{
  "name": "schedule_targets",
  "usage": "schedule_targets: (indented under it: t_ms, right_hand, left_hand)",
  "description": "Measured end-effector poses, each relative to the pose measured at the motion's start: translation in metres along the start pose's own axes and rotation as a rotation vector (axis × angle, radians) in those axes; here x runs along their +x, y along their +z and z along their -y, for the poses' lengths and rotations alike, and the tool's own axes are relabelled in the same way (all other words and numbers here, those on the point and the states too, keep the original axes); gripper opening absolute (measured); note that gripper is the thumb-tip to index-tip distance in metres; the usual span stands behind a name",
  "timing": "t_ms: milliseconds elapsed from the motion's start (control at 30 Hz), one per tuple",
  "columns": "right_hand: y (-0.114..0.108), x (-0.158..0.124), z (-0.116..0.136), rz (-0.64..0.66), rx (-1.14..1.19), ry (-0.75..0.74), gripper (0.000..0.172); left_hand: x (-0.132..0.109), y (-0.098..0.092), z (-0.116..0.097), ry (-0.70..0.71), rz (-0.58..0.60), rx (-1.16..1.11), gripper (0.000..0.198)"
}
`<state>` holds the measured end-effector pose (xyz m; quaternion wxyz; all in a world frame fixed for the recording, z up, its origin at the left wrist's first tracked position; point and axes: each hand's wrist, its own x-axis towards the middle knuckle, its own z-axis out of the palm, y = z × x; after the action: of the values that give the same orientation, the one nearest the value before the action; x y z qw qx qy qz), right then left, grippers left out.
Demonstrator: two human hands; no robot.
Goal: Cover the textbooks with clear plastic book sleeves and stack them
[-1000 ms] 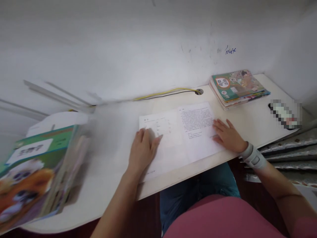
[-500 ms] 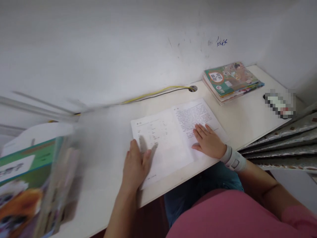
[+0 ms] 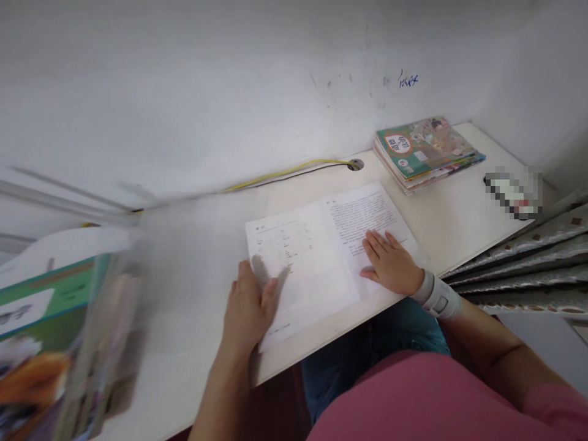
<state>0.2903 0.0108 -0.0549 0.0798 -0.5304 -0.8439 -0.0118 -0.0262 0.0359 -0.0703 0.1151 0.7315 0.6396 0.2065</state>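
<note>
An open book [image 3: 316,282] with printed white pages lies on the white desk, slightly angled. My right hand [image 3: 392,263] is laid flat on the lower part of its right page, fingers stretched out and covering some of the text. At the left page's outer edge is my left hand [image 3: 248,306], resting on its side with the thumb apart from the fingers. It grips nothing that I can see; part of its fingers is hidden behind the hand. A grey band [image 3: 440,295] circles my right wrist.
Books with a green illustrated cover [image 3: 427,147] are stacked at the back right, near a pixelated phone-like object [image 3: 514,195]. More books [image 3: 46,343] stand blurred at the left. A yellow cable [image 3: 285,170] runs along the wall to a desk hole [image 3: 355,165]. A patterned curtain [image 3: 528,263] hangs at right.
The book has shifted slightly to the right on the desk, together with my right hand. My left hand has hardly moved. The camera view has turned a little.
</note>
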Motion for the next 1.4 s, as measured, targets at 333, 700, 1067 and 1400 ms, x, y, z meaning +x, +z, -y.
schedule_targets:
  t_ms: [333, 700, 1067, 1400]
  right_hand:
    - [-0.008, -0.005, 0.030, -0.024, 0.053, -0.038, 0.068]
    - [-0.001, -0.006, 0.050, 0.035, 0.090, 0.063, 0.072]
    - [-0.001, -0.007, 0.044, 0.044, 0.086, 0.052, 0.075]
    - [0.005, -0.007, 0.045, 0.018, 0.059, 0.038, 0.074]
  left_hand:
    - [-0.002, 0.004, 0.006, -0.023, 0.053, 0.057, 0.076]
    - [-0.003, 0.003, 0.007, 0.019, 0.060, 0.050, 0.074]
    - [-0.003, 0.001, 0.000, -0.005, 0.065, 0.043, 0.073]
    - [0.006, -0.014, -0.025, -0.286, -0.011, -0.329, 0.056]
